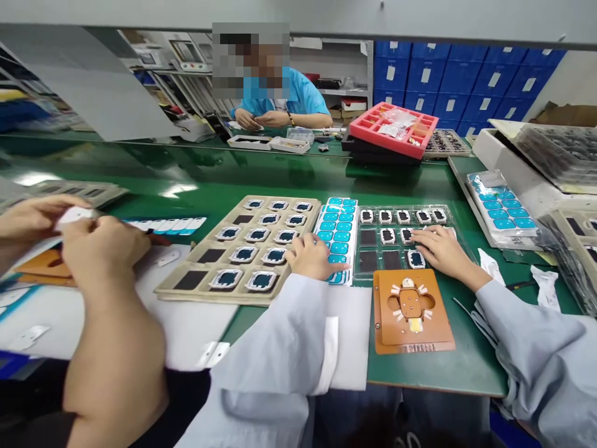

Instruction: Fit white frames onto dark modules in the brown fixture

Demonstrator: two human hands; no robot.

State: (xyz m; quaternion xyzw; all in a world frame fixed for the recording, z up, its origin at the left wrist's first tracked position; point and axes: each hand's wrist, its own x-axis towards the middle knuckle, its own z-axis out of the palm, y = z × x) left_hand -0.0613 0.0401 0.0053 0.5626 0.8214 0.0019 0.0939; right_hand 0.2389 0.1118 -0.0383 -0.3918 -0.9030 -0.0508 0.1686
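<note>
My left hand (311, 256) lies with its fingers spread at the right edge of the beige tray (180, 295), beside the sheets of blue stickers (336, 230). That tray holds several white-rimmed parts (262, 280); a few of its pockets show only dark pads. Over the clear plastic tray (402, 249) my right hand (441, 250) reaches with fingers apart, its fingertips at a white-rimmed part (407, 235) in the middle row. Whether they grip it is hard to tell. Below sits an orange-brown fixture (411, 314) with a yellow piece.
A co-worker's hands (88, 233) hold a white piece at the left. Across the bench sits another person (298, 93) in blue. A red tray (394, 129) stands at the back; packed blue stickers (504, 208) and stacked trays are at the right.
</note>
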